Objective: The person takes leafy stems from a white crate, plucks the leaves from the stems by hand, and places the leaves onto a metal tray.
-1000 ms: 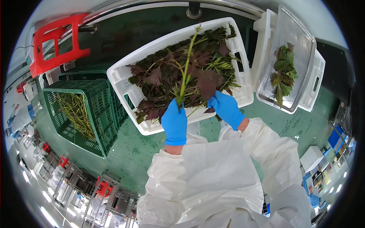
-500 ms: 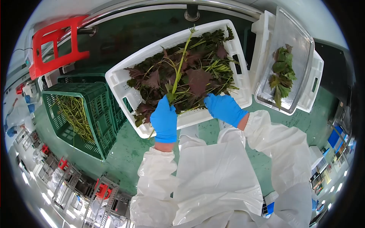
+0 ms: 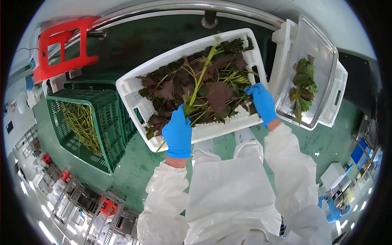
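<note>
A white crate (image 3: pixel 143 68) holds a heap of dark purple and green leaves (image 3: pixel 167 90) on stems. My left hand (image 3: pixel 177 132), in a blue glove, is closed on a thick green stem (image 3: pixel 203 73) that slants up over the heap. Near the crate's right front corner is my right hand (image 3: pixel 263 103), also gloved in blue. Its fingers are closed together, and a dark leaf shows beside them; what they hold, if anything, is hard to make out.
Left of the crate, a green basket (image 3: pixel 107 126) holds bare stems (image 3: pixel 81 126). A metal tray (image 3: pixel 318 53) with a few leaves (image 3: pixel 303 87) lies on white crates at the right. A red plastic frame (image 3: pixel 61 45) and a steel rail (image 3: pixel 163 8) are beyond. A person (image 3: pixel 337 210) stands far right.
My right hand has moved right and away from my body, from the middle of the crate's near edge to its right corner. My left hand still grips the stem.
</note>
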